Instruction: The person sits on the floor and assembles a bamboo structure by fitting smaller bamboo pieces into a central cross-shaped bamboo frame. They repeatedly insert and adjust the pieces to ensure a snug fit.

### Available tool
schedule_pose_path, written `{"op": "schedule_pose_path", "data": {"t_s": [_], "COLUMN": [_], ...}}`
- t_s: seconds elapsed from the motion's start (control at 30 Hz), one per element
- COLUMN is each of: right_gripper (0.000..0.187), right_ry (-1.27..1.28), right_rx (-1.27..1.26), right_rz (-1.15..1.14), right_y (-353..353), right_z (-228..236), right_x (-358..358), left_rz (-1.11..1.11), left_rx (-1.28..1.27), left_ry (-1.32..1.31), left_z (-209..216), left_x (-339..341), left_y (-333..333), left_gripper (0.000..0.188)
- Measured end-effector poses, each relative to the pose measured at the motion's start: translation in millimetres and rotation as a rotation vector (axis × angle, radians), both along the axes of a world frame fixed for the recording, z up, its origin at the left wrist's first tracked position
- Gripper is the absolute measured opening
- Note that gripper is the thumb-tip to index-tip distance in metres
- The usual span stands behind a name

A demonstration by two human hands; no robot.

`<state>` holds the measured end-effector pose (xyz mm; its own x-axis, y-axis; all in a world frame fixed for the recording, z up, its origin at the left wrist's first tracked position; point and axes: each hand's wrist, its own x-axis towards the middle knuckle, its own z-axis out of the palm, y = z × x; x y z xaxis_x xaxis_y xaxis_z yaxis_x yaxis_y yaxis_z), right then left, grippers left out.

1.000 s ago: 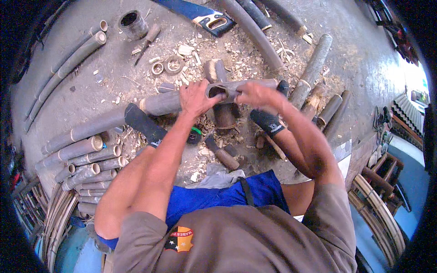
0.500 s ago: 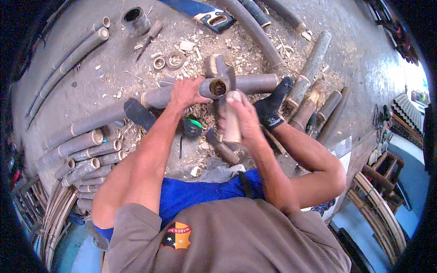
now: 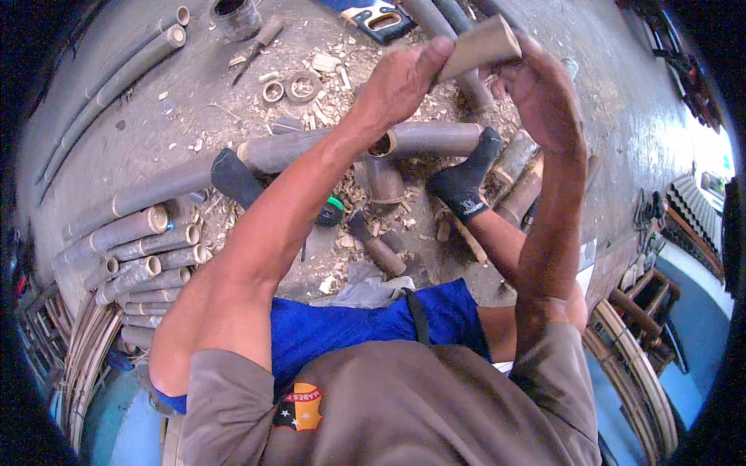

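Raised at the upper middle, my left hand (image 3: 404, 81) is closed around a short brown cylinder (image 3: 480, 48) with a pale flat end; whether it is wood or bamboo is unclear. My right hand (image 3: 540, 97) is at that flat end, its fingers bent and apart, one fingertip close to or touching the rim. Beyond my arms a long dark bamboo pole (image 3: 435, 140) lies across the floor, with a hole in its side. A shorter bamboo piece (image 3: 385, 185) is at the near side of that hole. My left forearm covers part of the pole.
My socked feet (image 3: 237, 179) are beside the pole. Cut bamboo tubes (image 3: 144, 225) are stacked at left. A handsaw (image 3: 381, 22), a knife (image 3: 256, 50), a metal can (image 3: 235, 19) and bamboo rings (image 3: 301, 87) lie farther off among wood shavings. A green-black tape measure (image 3: 330, 211) sits near my left arm.
Both hands have risen away from the pole. My left hand has let go of the pole and now grips the cylinder. The bamboo stub beyond the hole is no longer seen there.
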<state>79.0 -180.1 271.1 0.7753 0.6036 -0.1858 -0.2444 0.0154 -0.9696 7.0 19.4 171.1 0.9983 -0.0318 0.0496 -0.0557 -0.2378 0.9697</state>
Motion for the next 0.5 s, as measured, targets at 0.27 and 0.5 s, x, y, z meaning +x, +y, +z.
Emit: {"op": "schedule_pose_path", "data": {"t_s": [0.27,0.5], "right_gripper": [0.028,0.030], "right_ry": [0.077,0.005], "right_rx": [0.008,-0.292], "right_rz": [-0.061,0.352], "right_y": [137,184], "right_z": [-134,-188], "right_x": [-4,27], "left_rz": [0.473,0.708], "left_rx": [-0.414,-0.645], "left_ry": [0.517,0.324], "left_z": [-47,-118], "left_x": [-35,-25], "left_y": [-10,-16], "left_gripper": [0.089,0.083]}}
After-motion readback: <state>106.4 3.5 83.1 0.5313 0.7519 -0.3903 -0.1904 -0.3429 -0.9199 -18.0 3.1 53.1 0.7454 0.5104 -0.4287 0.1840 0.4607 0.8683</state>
